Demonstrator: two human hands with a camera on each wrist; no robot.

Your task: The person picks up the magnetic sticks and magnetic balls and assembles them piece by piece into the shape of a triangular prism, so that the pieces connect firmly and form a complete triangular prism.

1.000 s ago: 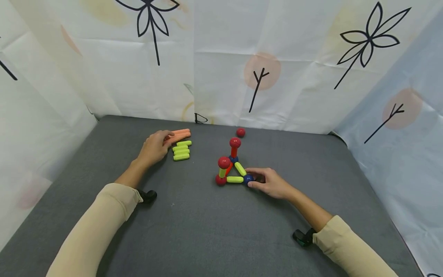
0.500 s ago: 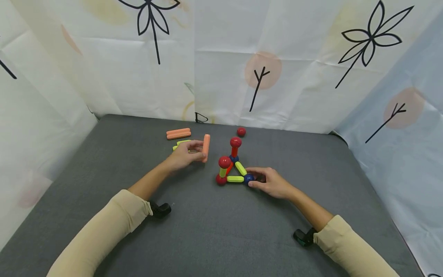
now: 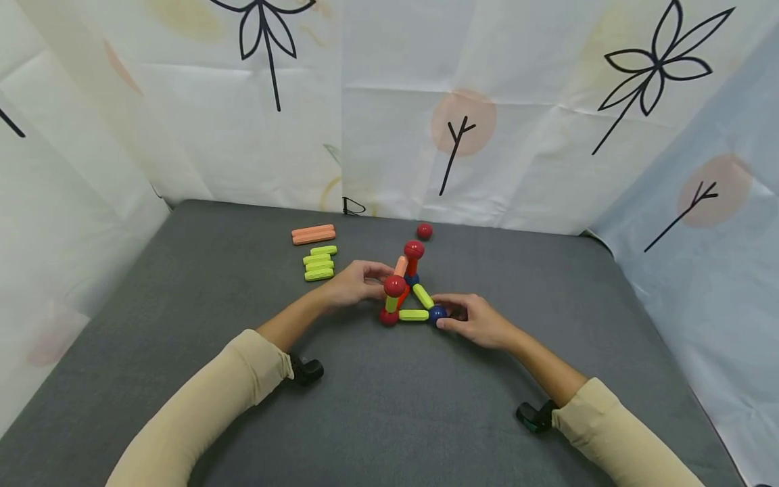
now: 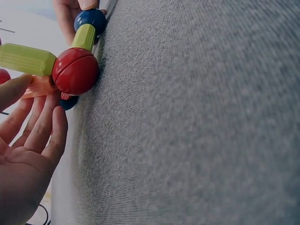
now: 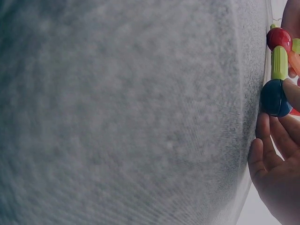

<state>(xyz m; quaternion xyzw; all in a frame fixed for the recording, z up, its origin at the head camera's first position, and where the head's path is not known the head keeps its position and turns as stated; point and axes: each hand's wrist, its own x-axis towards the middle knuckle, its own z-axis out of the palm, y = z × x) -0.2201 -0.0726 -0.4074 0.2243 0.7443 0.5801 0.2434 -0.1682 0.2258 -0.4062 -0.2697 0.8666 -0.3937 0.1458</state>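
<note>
Pinched by the left hand (image 3: 356,284), 1 orange stick (image 3: 400,265) has been brought from beside 2 matching sticks (image 3: 313,239) to the left edge of the ball-and-stick triangle (image 3: 414,315), whose rightmost blue ball (image 3: 436,316) is pinched by the right hand (image 3: 477,321), so fetching seems done

Beige sleeves (image 3: 203,412) end in matching cuffs (image 3: 266,360), with rounded black wrist cameras (image 3: 308,371) beside them.

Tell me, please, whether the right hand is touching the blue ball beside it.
Touching: the right wrist view shows the right hand pinching the blue ball, its thumb over one edge and a fingertip against another.
</note>
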